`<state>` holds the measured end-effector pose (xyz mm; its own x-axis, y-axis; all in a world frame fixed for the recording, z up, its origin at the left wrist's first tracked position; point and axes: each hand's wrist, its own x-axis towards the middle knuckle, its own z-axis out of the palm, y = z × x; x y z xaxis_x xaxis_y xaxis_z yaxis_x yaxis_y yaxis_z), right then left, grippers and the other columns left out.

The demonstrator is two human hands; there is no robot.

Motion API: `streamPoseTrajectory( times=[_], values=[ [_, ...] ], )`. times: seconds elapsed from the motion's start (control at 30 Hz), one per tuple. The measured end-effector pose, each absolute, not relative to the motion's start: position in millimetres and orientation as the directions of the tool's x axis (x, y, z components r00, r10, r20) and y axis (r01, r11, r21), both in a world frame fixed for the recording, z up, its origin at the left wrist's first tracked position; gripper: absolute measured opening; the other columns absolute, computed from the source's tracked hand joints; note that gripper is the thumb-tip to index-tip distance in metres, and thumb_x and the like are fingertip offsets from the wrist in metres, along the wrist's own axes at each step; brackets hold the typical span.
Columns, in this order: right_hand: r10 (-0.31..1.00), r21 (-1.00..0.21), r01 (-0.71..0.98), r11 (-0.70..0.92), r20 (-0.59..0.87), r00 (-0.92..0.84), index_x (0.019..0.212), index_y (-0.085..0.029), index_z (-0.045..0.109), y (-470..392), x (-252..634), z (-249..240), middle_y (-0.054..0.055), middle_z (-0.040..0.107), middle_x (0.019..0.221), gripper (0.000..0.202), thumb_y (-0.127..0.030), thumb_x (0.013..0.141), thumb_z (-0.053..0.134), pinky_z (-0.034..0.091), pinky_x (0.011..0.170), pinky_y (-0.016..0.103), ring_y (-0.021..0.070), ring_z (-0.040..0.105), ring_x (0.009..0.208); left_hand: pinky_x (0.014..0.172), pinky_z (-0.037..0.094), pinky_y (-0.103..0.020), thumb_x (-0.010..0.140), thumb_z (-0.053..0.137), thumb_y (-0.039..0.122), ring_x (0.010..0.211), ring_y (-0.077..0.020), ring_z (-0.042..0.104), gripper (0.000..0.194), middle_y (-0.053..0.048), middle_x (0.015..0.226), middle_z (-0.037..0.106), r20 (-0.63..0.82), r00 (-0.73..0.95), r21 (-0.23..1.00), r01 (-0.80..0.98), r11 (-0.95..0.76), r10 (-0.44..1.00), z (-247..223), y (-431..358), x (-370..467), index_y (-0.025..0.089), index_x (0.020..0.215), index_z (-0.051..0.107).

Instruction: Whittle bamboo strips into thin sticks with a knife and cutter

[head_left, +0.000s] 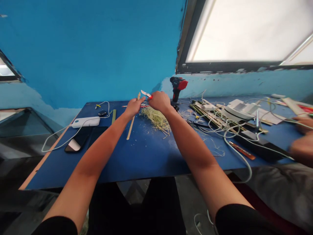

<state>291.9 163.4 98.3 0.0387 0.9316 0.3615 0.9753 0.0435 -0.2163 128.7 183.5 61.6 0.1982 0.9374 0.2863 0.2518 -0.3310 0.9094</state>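
**Thin stick (130, 128) pinched in left grip (135, 106), knife (146, 94) clasped in right grip (160, 101), both close by the shavings (156, 118)**

Thin stick: pale, slanted, just left of the shavings. Upper end poking out above the left thumb, lower end pointing back toward the near edge. Cannot tell whether resting on the counter (146, 160) or just above it.

Left grip: pressed together on the stick near its upper end. Right grip: curled round the knife's red handle, back of the hand uppermost, at the far side of the shavings. Blade bare, angled up and leftward, near the stick's upper end; cannot tell if touching.

Shavings: fine, curly, yellow-green, heaped loosely on the blue counter. Small crumbs scattered just left and nearer.

Left of the shavings, past the stick: a flat green strip (113, 116). Farther left: a small black oval thing (102, 113), a white oblong device (85, 122), then, nearer, a dark phone (83, 137).

Beyond the shavings, to the right: a black-and-red drill (179, 85), upright near the blue wall (97, 49). Well right of the shavings: a curved white device (237, 110) among strips and tangled cables; nearer, a slim orange tool (242, 150). Farthest right: a co-worker's hands (303, 145), blurred; cannot tell what is held.
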Motion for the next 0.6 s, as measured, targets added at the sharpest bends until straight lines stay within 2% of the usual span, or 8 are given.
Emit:
streamPoseTrajectory(
  times=[0.1, 0.23, 0.37, 0.5, 0.6],
  values=[
    [0.929, -0.191, 0.977, 0.090, 0.370, -0.014, 0.116, -0.014, 0.084, 161, 285, 100, 0.026, 0.081, 0.115, 0.037, -0.032, 0.101, 0.055, 0.053, 0.083, 0.039, 0.0336, 0.077, 0.101, 0.058, 0.030, -0.031, 0.101, 0.061, 0.064, 0.057, -0.0148, 0.038, 0.054, 0.004, 0.058, 0.040, 0.327, 0.163, 0.885, 0.293, -0.362, 0.931, 63, 182, 129, 0.025, 0.067, 0.046],
    [0.926, -0.190, 0.978, 0.087, 0.377, -0.009, 0.118, -0.013, 0.083, 160, 282, 99, 0.028, 0.080, 0.117, 0.039, -0.032, 0.101, 0.054, 0.053, 0.082, 0.039, 0.0332, 0.076, 0.100, 0.060, 0.027, -0.032, 0.109, 0.053, 0.049, 0.060, -0.0159, 0.042, 0.052, 0.002, 0.059, 0.045, 0.374, 0.153, 0.828, 0.389, -0.404, 0.915, 71, 173, 131, 0.025, 0.063, 0.044],
    [0.915, -0.182, 0.979, 0.092, 0.403, -0.011, 0.116, -0.011, 0.083, 160, 283, 99, 0.028, 0.080, 0.116, 0.039, -0.032, 0.101, 0.054, 0.053, 0.081, 0.040, 0.0349, 0.077, 0.099, 0.064, 0.026, -0.033, 0.109, 0.054, 0.041, 0.065, -0.0170, 0.044, 0.052, -0.001, 0.061, 0.051, 0.403, 0.128, 0.774, 0.480, -0.413, 0.906, 80, 162, 131, 0.024, 0.061, 0.045],
    [0.919, -0.169, 0.982, 0.087, 0.395, -0.014, 0.116, -0.012, 0.083, 159, 281, 100, 0.028, 0.080, 0.117, 0.038, -0.032, 0.102, 0.054, 0.054, 0.082, 0.041, 0.0364, 0.078, 0.101, 0.066, 0.028, -0.033, 0.109, 0.055, 0.036, 0.069, -0.0179, 0.047, 0.046, -0.001, 0.066, 0.056, 0.401, 0.124, 0.782, 0.470, -0.409, 0.908, 85, 158, 131, 0.023, 0.065, 0.050],
    [0.919, -0.170, 0.982, 0.080, 0.394, -0.007, 0.117, -0.012, 0.083, 156, 279, 101, 0.028, 0.080, 0.117, 0.039, -0.034, 0.103, 0.053, 0.054, 0.084, 0.041, 0.0354, 0.077, 0.102, 0.065, 0.027, -0.033, 0.109, 0.055, 0.035, 0.067, -0.0174, 0.045, 0.047, -0.001, 0.065, 0.054, 0.408, 0.119, 0.782, 0.466, -0.413, 0.905, 85, 159, 130, 0.023, 0.064, 0.049]
  ],
)
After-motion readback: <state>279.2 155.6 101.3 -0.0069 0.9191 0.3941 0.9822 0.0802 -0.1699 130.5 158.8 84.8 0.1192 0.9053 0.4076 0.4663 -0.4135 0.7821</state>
